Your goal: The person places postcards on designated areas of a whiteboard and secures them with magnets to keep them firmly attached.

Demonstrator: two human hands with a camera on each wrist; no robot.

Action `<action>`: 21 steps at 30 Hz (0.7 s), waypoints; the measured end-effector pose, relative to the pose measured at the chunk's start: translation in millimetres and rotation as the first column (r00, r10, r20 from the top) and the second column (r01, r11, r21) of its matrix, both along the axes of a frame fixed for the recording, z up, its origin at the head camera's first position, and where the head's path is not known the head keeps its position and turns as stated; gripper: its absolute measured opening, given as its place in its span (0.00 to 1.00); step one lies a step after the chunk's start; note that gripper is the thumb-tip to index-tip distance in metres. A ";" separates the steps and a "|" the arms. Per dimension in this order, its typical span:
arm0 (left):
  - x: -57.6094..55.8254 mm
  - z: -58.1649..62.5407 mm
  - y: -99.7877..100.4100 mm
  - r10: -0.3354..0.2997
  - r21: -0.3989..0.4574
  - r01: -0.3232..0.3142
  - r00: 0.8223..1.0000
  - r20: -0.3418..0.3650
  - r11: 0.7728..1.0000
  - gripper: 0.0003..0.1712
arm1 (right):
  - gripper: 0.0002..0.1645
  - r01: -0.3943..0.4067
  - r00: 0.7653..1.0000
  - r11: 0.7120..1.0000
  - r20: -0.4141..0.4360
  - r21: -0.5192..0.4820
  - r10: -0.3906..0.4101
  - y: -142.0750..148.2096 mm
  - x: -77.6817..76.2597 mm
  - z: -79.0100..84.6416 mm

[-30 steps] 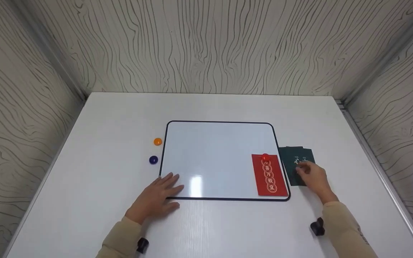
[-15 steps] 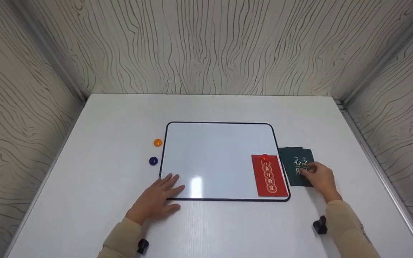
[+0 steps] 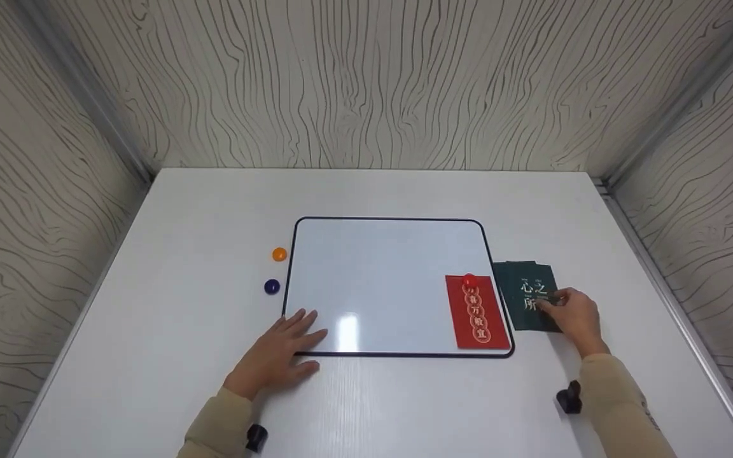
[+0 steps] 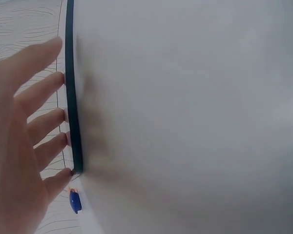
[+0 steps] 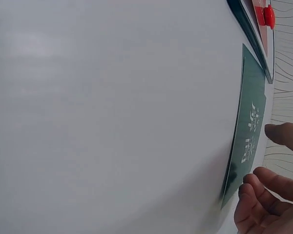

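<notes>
My left hand [image 3: 277, 353] rests with spread fingers on the lower left corner of a black-rimmed whiteboard [image 3: 373, 267]. The left wrist view shows the fingertips [image 4: 58, 126] at the board's dark rim. A red envelope [image 3: 478, 318] with gold characters lies on the board's lower right, a red round magnet [image 3: 469, 280] on its top. My right hand [image 3: 575, 318] is over the right edge of dark green envelopes [image 3: 525, 286] with pale characters. In the right wrist view, thumb and index finger stand apart beside the top green envelope [image 5: 249, 122], the other fingers loosely bent near its edge.
An orange magnet [image 3: 279, 254] and a dark blue magnet [image 3: 272, 287] lie on the white table [image 3: 201, 210] left of the board. Black wrist devices [image 3: 570, 397] sit by the sleeves. Wood-grain panels [image 3: 366, 83] enclose the back and sides.
My right hand has shifted right and slightly down across the green envelopes, uncovering more of the pale characters. The left hand has stayed in place on the board.
</notes>
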State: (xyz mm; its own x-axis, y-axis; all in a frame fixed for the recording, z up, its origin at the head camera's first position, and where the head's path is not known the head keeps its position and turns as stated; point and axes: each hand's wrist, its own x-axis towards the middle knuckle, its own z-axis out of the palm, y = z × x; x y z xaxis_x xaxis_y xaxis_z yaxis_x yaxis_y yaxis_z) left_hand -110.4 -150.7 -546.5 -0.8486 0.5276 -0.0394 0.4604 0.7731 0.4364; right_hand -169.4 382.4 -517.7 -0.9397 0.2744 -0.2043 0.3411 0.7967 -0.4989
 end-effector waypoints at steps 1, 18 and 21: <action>0.1 0.1 -0.2 -0.001 0.001 0.001 1.000 0.001 1.000 0.30 | 0.33 0.005 1.000 1.000 0.006 0.001 -0.005 0.6 -0.1 -0.4; -0.2 0.4 0.2 0.003 -0.010 -0.003 1.000 -0.017 1.000 0.30 | 0.43 0.068 0.996 0.998 0.057 0.010 -0.068 5.2 -3.1 -2.9; -0.6 0.8 0.2 -0.001 -0.017 0.000 1.000 -0.023 1.000 0.29 | 0.45 0.060 0.996 0.998 0.058 0.007 -0.061 6.0 -2.6 -2.9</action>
State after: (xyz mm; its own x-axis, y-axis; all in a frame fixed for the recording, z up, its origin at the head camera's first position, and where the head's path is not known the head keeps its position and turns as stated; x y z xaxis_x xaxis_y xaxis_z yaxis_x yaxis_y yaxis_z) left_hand -110.9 -150.5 -545.7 -0.8491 0.5274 -0.0286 0.4705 0.7799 0.4127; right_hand -172.0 388.4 -520.6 -0.9078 0.3314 -0.2570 0.4172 0.7761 -0.4729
